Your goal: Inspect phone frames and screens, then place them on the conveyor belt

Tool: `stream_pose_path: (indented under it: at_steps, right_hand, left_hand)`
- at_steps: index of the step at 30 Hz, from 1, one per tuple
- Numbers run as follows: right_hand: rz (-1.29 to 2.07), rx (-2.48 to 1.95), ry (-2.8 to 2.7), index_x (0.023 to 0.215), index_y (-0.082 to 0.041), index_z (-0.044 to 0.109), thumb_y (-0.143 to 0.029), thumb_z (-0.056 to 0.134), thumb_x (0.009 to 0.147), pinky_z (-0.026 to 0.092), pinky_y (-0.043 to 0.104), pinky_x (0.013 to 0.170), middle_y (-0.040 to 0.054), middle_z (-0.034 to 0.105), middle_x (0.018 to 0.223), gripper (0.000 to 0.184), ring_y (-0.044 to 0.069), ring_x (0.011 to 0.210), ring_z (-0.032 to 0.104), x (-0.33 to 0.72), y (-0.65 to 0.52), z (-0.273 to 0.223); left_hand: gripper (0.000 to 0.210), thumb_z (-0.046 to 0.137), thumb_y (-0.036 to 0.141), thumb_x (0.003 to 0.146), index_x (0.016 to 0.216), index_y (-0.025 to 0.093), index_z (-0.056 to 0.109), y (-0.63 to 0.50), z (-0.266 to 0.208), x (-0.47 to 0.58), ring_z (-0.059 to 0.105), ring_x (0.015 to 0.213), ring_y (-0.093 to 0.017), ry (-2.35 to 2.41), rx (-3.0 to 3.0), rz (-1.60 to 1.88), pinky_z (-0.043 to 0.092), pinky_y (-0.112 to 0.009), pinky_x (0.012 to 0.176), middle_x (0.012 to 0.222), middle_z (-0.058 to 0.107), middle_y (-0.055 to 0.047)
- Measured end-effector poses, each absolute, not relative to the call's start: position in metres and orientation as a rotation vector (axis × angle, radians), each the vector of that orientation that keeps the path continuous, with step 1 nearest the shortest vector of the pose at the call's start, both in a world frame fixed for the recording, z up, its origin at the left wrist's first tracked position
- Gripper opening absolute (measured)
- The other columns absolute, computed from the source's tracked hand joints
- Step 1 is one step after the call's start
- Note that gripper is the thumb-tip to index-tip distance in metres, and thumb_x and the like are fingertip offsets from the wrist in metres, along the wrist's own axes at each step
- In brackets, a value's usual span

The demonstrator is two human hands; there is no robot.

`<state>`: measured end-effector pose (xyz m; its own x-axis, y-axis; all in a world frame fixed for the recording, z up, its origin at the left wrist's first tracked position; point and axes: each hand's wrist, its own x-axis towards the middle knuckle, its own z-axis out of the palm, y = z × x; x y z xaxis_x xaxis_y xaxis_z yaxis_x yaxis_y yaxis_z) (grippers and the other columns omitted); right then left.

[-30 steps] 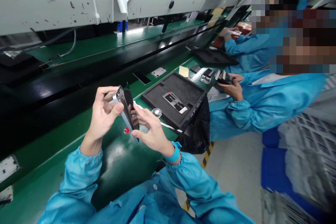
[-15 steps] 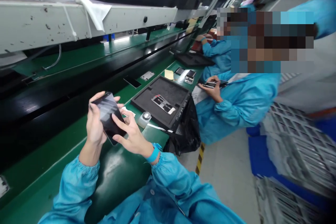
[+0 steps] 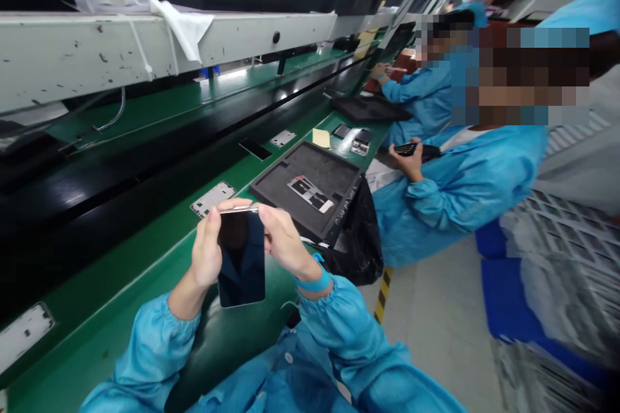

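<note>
Between my two hands is a dark, glossy phone (image 3: 241, 264), its black screen turned toward me and its lower end hanging free. My left hand (image 3: 208, 250) grips its upper left edge, thumb at the front and fingers behind. On the upper right corner, my right hand (image 3: 285, 242) closes with thumb and fingers; a blue band circles that wrist. Just beyond the phone, a white phone frame (image 3: 213, 199) lies on the green bench (image 3: 140, 293). The fingers behind the phone are partly hidden.
A black foam tray (image 3: 271, 184) holds a phone part (image 3: 310, 194). A black bag (image 3: 361, 239) hangs at the bench edge. Farther along lie a dark panel (image 3: 255, 149) and a yellow note (image 3: 320, 138). A co-worker's hand (image 3: 409, 161) holds dark phone parts. Another white plate (image 3: 24, 332) lies left.
The phone has come down and right and now hangs upright. My right hand has gone from touching its screen to gripping its upper corner. The view has shifted slightly left.
</note>
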<state>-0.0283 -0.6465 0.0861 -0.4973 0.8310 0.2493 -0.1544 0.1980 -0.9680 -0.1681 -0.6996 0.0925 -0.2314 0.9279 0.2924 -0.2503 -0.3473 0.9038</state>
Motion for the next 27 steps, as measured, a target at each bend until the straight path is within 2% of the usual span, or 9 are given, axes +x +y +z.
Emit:
stream_pose_path:
  at_steps: [5,9,11,14,17,19,22,24,27]
  right_hand:
    - [1.358,-0.619,-1.739,0.066,-0.023,0.049,-0.083,0.047,0.101,0.031,0.026,0.046,-0.0051,0.043,0.051,0.069,0.011,0.046,0.039,-0.022,-0.655,0.103]
    - [1.285,-0.648,-1.655,0.063,-0.022,0.049,-0.083,0.063,0.092,0.034,0.027,0.054,-0.0045,0.039,0.059,0.070,0.012,0.058,0.037,-0.037,-0.639,0.095]
    - [1.315,-0.658,-1.619,0.070,-0.021,0.056,-0.087,0.063,0.089,0.042,0.027,0.059,-0.0023,0.049,0.065,0.069,0.014,0.064,0.047,-0.041,-0.633,0.084]
    - [1.447,-0.631,-1.734,0.085,-0.021,0.065,-0.091,0.053,0.091,0.056,0.031,0.072,0.0038,0.067,0.083,0.072,0.020,0.083,0.065,-0.033,-0.635,0.066]
    - [1.696,-0.532,-1.911,0.082,-0.021,0.062,-0.090,0.044,0.096,0.061,0.033,0.072,0.0054,0.073,0.080,0.073,0.020,0.076,0.070,-0.019,-0.646,0.051]
    - [1.798,-0.502,-1.952,0.077,-0.020,0.060,-0.090,0.043,0.097,0.058,0.030,0.062,0.0037,0.070,0.069,0.075,0.016,0.060,0.066,-0.013,-0.650,0.044]
    - [1.821,-0.565,-1.946,0.065,-0.020,0.057,-0.093,0.048,0.093,0.044,0.024,0.046,-0.0016,0.057,0.052,0.079,0.010,0.043,0.051,-0.015,-0.648,0.036]
    - [1.848,-0.586,-1.898,0.061,-0.020,0.056,-0.095,0.055,0.087,0.038,0.023,0.043,-0.0027,0.053,0.048,0.079,0.009,0.041,0.046,-0.022,-0.647,0.030]
    - [1.819,-0.583,-1.838,0.055,-0.020,0.053,-0.091,0.068,0.080,0.033,0.024,0.042,-0.0040,0.048,0.045,0.076,0.008,0.041,0.042,-0.033,-0.647,0.020]
  left_hand:
    - [0.056,0.054,0.070,0.104,0.110,0.024,0.086,-0.714,0.094,-0.164,0.077,0.108,-0.029,1.060,1.218,1.791,0.057,-0.042,0.104,0.109,0.083,-0.008]
    - [0.051,0.064,0.068,0.100,0.102,0.022,0.086,-0.704,0.089,-0.161,0.076,0.111,-0.031,1.179,1.309,1.854,0.055,-0.043,0.108,0.110,0.083,-0.011]
    - [0.050,0.070,0.068,0.096,0.098,0.020,0.084,-0.692,0.087,-0.165,0.076,0.112,-0.030,1.211,1.239,1.884,0.055,-0.043,0.110,0.109,0.082,-0.011]
    - [0.047,0.070,0.066,0.097,0.103,0.020,0.077,-0.677,0.089,-0.178,0.080,0.099,-0.028,1.093,0.934,1.950,0.063,-0.043,0.098,0.098,0.082,-0.009]
    - [0.044,0.059,0.066,0.103,0.109,0.023,0.069,-0.672,0.096,-0.193,0.080,0.075,-0.025,0.952,0.682,1.992,0.067,-0.041,0.077,0.085,0.081,-0.005]
    - [0.044,0.055,0.066,0.104,0.108,0.025,0.068,-0.673,0.099,-0.197,0.080,0.071,-0.024,0.939,0.635,2.015,0.067,-0.039,0.071,0.083,0.080,-0.004]
    - [0.048,0.057,0.075,0.101,0.110,0.029,0.069,-0.676,0.101,-0.195,0.082,0.082,-0.026,0.914,0.645,2.012,0.066,-0.038,0.072,0.085,0.080,-0.001]
    - [0.050,0.061,0.078,0.097,0.113,0.031,0.066,-0.676,0.100,-0.191,0.082,0.085,-0.026,0.898,0.652,2.014,0.066,-0.037,0.075,0.087,0.080,0.000]
    - [0.051,0.068,0.075,0.094,0.117,0.030,0.061,-0.675,0.097,-0.186,0.080,0.078,-0.021,0.862,0.660,2.057,0.065,-0.034,0.076,0.089,0.080,-0.001]
